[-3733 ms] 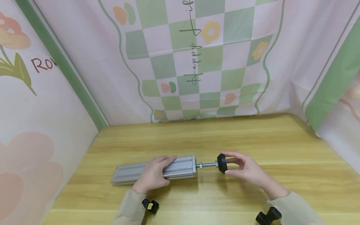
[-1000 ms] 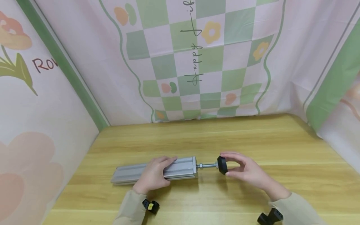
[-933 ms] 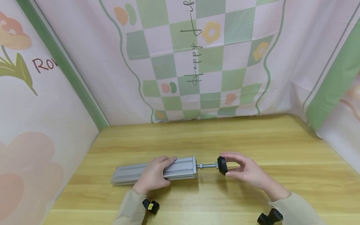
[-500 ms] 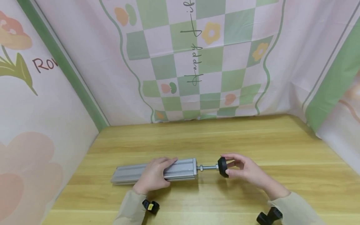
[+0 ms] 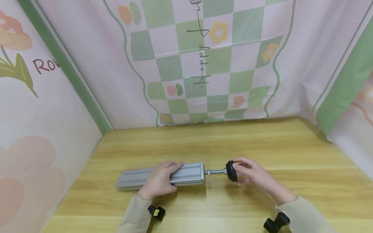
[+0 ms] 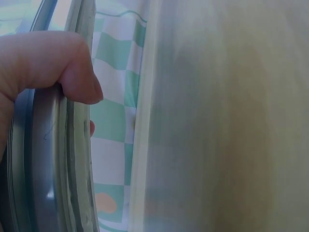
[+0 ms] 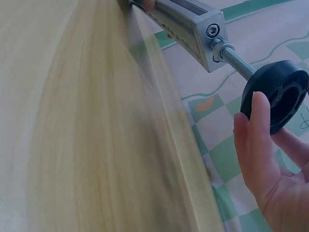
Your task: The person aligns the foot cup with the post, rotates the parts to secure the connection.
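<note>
A silver aluminium profile (image 5: pixel 188 173) lies lengthwise from left to right in the head view. My left hand (image 5: pixel 159 182) grips it from above near its middle; the left wrist view shows a bent finger (image 6: pixel 50 60) across the profile's side. From the profile's right end sticks a threaded rod (image 5: pixel 217 171) with a nut at its base. A round black levelling foot (image 5: pixel 231 171) caps the rod. My right hand (image 5: pixel 256 176) holds the foot by its rim, and in the right wrist view fingertips (image 7: pixel 260 104) press its edge, its hollow underside facing the palm.
A wood-grain table (image 5: pixel 140 213) spreads under both hands. Behind it hangs a checked green and white curtain (image 5: pixel 217 81), with printed fabric panels on the left and right. Small black cameras (image 5: pixel 156 213) are strapped at both wrists.
My right hand's fingers have shifted round the foot's rim, the thumb now higher on it. The left hand keeps its grip, and the profile stays about where it was.
</note>
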Tool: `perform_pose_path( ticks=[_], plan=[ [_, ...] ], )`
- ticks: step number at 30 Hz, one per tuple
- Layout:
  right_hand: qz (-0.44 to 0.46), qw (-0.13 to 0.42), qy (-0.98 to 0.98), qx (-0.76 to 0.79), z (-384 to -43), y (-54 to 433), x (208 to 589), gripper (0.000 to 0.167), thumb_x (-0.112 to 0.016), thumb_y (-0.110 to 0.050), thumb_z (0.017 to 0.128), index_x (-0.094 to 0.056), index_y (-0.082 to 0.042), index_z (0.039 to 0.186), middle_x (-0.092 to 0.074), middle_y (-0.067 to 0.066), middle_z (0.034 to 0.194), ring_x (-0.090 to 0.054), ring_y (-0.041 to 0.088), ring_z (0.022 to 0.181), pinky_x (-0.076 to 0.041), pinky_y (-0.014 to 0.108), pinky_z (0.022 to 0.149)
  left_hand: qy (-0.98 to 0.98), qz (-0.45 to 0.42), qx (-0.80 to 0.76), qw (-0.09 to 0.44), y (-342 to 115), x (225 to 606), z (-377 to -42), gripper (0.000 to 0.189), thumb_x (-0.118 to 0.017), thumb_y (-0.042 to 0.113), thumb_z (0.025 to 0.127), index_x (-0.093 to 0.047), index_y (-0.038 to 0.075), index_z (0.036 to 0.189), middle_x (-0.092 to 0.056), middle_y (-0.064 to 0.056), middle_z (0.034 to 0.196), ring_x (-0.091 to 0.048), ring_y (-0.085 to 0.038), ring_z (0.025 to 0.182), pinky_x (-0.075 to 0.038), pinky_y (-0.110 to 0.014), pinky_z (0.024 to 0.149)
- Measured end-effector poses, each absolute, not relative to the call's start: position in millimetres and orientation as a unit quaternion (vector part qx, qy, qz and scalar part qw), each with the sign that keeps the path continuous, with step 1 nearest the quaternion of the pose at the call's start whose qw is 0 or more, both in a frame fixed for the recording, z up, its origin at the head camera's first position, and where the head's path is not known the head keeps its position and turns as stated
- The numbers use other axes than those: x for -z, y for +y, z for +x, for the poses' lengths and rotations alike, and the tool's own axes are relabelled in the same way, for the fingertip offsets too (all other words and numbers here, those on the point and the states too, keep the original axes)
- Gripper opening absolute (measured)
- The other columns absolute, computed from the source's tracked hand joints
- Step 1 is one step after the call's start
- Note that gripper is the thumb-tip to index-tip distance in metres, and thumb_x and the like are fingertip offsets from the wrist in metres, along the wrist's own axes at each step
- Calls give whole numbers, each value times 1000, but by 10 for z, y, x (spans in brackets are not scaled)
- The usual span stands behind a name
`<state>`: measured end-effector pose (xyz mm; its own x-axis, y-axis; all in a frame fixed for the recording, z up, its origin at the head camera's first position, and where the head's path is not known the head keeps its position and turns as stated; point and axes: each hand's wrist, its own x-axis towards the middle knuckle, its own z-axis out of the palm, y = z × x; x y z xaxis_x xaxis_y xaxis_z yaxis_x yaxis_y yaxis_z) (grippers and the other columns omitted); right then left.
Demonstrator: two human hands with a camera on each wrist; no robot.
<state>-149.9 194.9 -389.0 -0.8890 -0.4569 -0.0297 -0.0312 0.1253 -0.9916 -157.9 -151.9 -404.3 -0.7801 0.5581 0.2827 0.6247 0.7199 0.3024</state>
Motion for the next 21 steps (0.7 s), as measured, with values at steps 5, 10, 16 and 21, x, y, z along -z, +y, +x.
perform_pose_path(
  ticks=[5,10,16,21],
  plan=[
    [-157,178,736,634,-1502,1948,3888,42,-43,-24,99,-45,12,121,-63,4,97,-65,17,80,-57,38,62,-923,-321,193,87,-1520,4044,-1579,83,-75,9,54,-54,16,135,-64,1,113,-60,-14,98,-48,-39,90],
    [-154,194,737,629,-1505,1946,3885,26,-41,-28,100,-55,-7,104,-64,5,87,-64,20,73,-57,35,59,-925,-319,187,90,-1513,4043,-1575,84,-76,10,54,-54,16,135,-64,1,113,-60,-15,99,-48,-41,91],
    [-148,196,740,626,-1489,1942,3870,43,-38,-29,101,-47,9,117,-63,7,89,-64,19,73,-57,36,61,-924,-317,194,89,-1507,4030,-1553,83,-76,9,54,-54,15,135,-64,0,114,-60,-16,99,-48,-42,91],
    [-154,149,757,617,-1457,1950,3837,51,-38,-27,101,-33,12,133,-53,29,114,-63,18,89,-57,41,69,-923,-316,202,94,-1511,4012,-1559,83,-76,9,54,-55,14,134,-64,0,114,-60,-15,99,-48,-41,91]
  ],
)
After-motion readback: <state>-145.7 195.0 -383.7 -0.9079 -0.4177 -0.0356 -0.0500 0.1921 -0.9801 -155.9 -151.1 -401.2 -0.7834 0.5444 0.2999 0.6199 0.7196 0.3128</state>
